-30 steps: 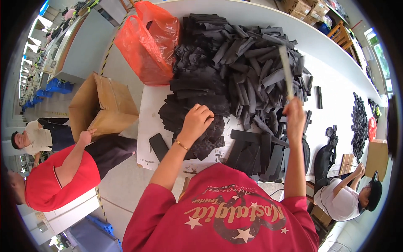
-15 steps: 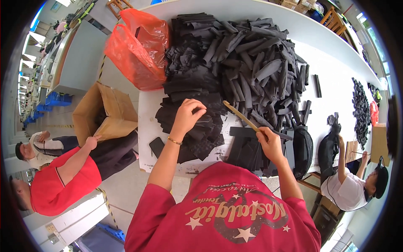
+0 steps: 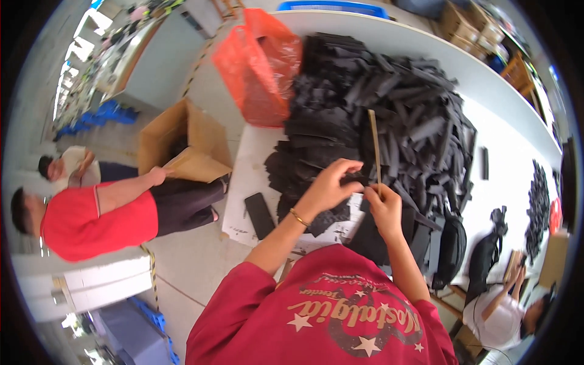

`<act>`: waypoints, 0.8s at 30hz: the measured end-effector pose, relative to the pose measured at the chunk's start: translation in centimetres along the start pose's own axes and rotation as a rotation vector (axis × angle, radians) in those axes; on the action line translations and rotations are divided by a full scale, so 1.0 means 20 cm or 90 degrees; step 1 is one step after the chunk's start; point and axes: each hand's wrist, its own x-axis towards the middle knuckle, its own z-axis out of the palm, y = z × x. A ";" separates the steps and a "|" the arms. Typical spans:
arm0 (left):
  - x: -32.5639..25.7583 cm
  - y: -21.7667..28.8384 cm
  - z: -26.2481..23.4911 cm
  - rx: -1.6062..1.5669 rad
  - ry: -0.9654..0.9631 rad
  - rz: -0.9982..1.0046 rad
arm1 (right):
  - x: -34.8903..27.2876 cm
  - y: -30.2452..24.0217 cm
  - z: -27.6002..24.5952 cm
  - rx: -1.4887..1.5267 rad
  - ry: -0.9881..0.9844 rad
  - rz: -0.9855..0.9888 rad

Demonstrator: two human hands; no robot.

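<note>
Right hand (image 3: 386, 210): squeezes the low end of a thin stick (image 3: 375, 146), just right of the middle of the frame.
Left hand (image 3: 331, 187): just beside the right hand, fingers and thumb bent, with a dark gap between; I cannot tell if it pinches a black bit.
Stick: points up the frame, in front of the black pieces; it could catch on one and drag others along, if it swings low.
Messy heap (image 3: 420, 115): upper middle, toward the right; it could slide down, because the pieces lie loose and every which way.
Flat piles (image 3: 322, 125): left of the messy heap; they could get mixed up with it, since the two touch.
Phone (image 3: 260, 216): near the table's left edge; a bump from the left arm could knock it off.
Black pieces: dull and dark, maybe cloth or thin foam; many in the messy heap are long and curl like little tubes, while the others lie flat in layers.
Stick's look: straight, skinny and tan, maybe wood.
Plastic bag (image 3: 261, 73): upper middle-left, red, thin, shiny and crinkly.
Table (image 3: 496, 137): white and smooth, with dark marks near the phone.
Box (image 3: 210, 143): left side, brown cardboard, open, with stiff flaps.
</note>
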 end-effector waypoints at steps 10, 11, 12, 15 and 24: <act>-0.17 -0.09 -0.03 0.151 0.104 0.068 | -0.06 -0.05 0.01 0.065 -0.033 0.035; -0.17 -0.09 -0.06 0.123 0.095 0.027 | -0.07 -0.06 -0.04 -0.011 -0.041 0.007; -0.17 -0.09 -0.10 0.097 0.086 -0.015 | -0.08 -0.06 -0.09 -0.031 -0.028 -0.029; -0.15 -0.14 -0.15 0.027 0.054 -0.076 | -0.14 -0.08 -0.29 -0.264 0.011 -0.152; -0.11 -0.10 -0.23 -0.064 0.005 -0.151 | -0.21 -0.26 -0.51 -0.635 -0.005 -0.404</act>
